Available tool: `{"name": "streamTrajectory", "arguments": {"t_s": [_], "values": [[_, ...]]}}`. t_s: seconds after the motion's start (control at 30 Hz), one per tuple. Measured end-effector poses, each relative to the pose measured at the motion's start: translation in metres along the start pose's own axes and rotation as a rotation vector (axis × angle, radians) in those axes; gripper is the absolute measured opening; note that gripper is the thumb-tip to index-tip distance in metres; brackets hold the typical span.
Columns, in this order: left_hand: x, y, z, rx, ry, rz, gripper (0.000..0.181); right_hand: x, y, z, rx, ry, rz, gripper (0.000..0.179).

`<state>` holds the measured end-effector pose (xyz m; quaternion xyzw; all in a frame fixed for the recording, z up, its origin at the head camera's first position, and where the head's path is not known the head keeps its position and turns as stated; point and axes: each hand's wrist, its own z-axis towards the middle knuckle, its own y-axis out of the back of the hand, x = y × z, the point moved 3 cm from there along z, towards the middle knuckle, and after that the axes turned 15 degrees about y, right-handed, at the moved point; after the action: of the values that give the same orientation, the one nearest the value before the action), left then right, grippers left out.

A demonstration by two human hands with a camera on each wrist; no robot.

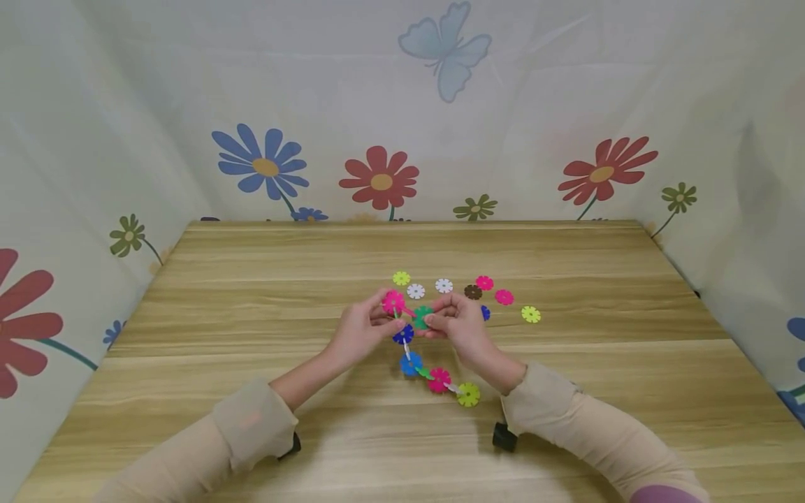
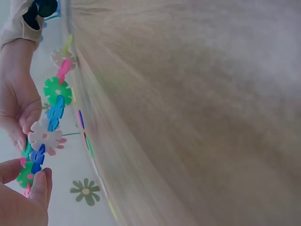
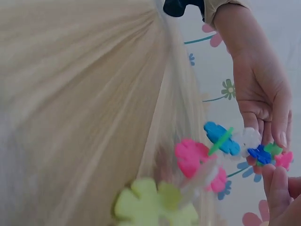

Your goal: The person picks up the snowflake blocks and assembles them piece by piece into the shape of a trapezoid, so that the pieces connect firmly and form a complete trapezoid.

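A chain of interlocking notched plastic discs, with a dark blue disc (image 1: 403, 334), a light blue disc (image 1: 411, 364), a pink disc (image 1: 439, 381) and a yellow disc (image 1: 468, 395), hangs between and below the hands. My left hand (image 1: 360, 325) pinches the chain's upper end by a pink disc (image 1: 393, 302) and the pieces beside it. Between the thumb and fingers of my right hand (image 1: 464, 324) is a teal green disc (image 1: 422, 318), close to the left fingertips. Fingers partly hide the pieces there, so I cannot tell whether the teal disc is joined to the chain.
Several loose discs lie on the wooden table (image 1: 220, 279) beyond the hands, among them a brown disc (image 1: 473, 292), a white disc (image 1: 444, 286) and a yellow disc (image 1: 531, 314). A flower-printed curtain (image 1: 534, 105) surrounds the table's back and sides.
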<state>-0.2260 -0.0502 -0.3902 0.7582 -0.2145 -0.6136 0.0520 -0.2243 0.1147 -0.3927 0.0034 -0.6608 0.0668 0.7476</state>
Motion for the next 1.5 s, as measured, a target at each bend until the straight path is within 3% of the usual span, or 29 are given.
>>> {"name": "streamTrajectory", "arguments": {"t_s": [0.33, 0.67, 1.07, 1.5], "values": [[-0.005, 0.002, 0.000, 0.053, 0.024, 0.092, 0.040, 0.013, 0.005, 0.003, 0.175, 0.200, -0.190, 0.011], [-0.010, 0.000, 0.000, 0.106, -0.028, 0.272, 0.045, 0.020, 0.007, 0.000, 0.278, 0.327, -0.358, 0.006], [-0.009, -0.005, -0.001, 0.164, -0.104, 0.291, 0.033, 0.016, 0.007, -0.001, 0.283, 0.266, -0.324, 0.007], [-0.009, -0.007, 0.000, 0.194, -0.145, 0.336, 0.028, 0.013, 0.007, 0.003, 0.326, 0.306, -0.344, 0.006]]}}
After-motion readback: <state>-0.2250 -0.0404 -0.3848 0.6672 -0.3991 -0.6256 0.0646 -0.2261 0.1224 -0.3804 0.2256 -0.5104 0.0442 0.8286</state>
